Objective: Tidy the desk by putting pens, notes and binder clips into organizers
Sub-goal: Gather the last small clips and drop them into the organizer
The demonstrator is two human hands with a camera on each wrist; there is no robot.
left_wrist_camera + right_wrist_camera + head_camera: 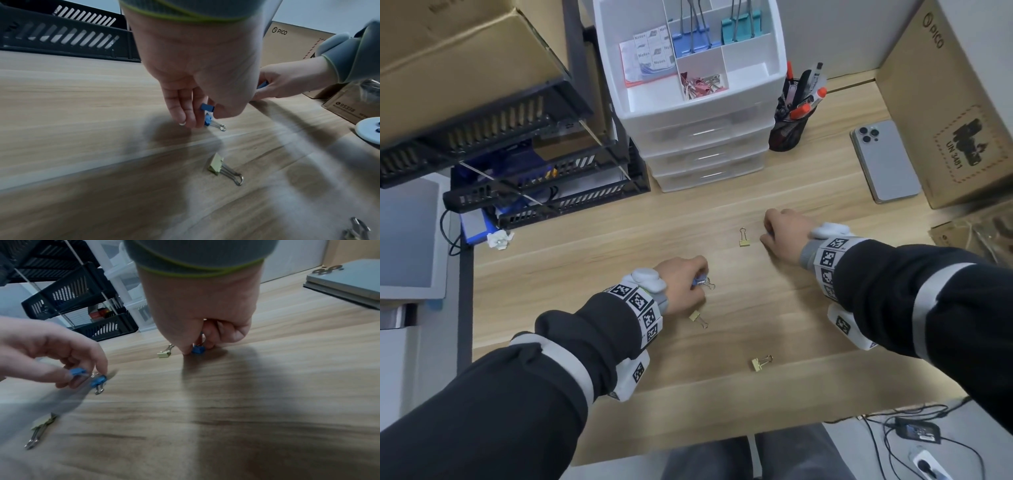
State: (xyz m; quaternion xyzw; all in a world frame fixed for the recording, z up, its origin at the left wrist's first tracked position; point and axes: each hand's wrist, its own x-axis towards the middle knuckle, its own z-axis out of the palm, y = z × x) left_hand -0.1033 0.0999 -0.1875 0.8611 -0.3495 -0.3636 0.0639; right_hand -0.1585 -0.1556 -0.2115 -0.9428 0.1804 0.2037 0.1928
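My left hand (697, 282) is low over the middle of the wooden desk (619, 240). It pinches one small blue binder clip (207, 107) between thumb and fingers. A second blue clip (208, 121) is at its fingertips, its wire handles down on the desk. To the right, my right hand (768, 233) has curled fingers that pinch another blue clip (198, 349) resting on the desk. Three yellow clips lie loose: one (744, 238) just left of the right hand, one (697, 318) below the left hand, one (760, 362) near the front edge.
A white drawer organizer (750, 99) stands at the back, its top tray holding notes and larger clips. To its right are a black mesh pen cup (789, 126) and a phone (885, 164). Black stacked trays (534, 192) fill the back left; a cardboard box (945, 120) stands right.
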